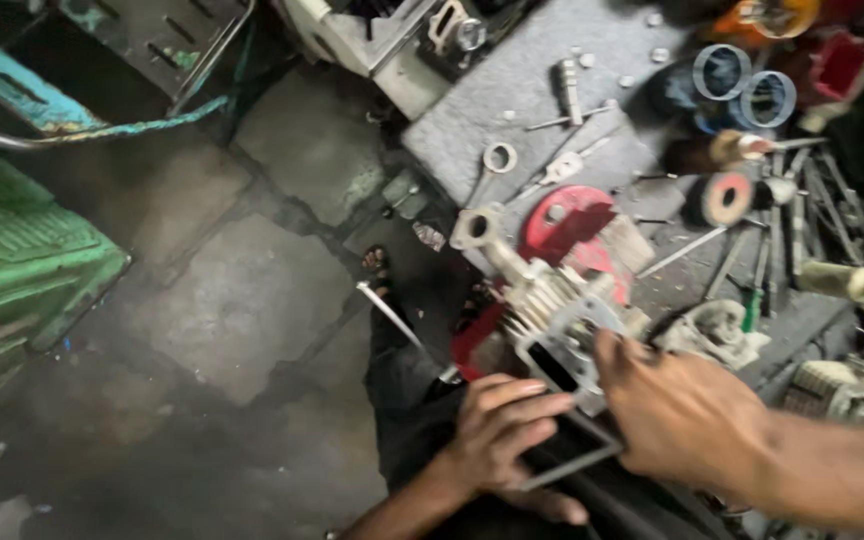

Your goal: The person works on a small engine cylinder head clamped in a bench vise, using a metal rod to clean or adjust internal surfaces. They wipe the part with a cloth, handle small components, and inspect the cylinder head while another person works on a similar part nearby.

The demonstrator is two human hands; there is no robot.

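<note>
Materials and surface finish at the bench

The finned engine cylinder is cast metal, matt grey with a rough, dull skin. The thin plate under the left hand is flat sheet metal, slightly shiny at its edge. The round cover is red-painted and semi-gloss. The bench top is grey, rough and grimy. The wrenches are bare steel. The floor is worn, stained concrete.

Pale silver-grey on the finned metal engine cylinder; bright red on the round metal cover plate behind it. Dull speckled grey across the flat workbench top. Translucent blue on two plastic rings. Chipped turquoise-green over the painted metal machine body. Mottled dark grey on the stone floor slabs.
</note>
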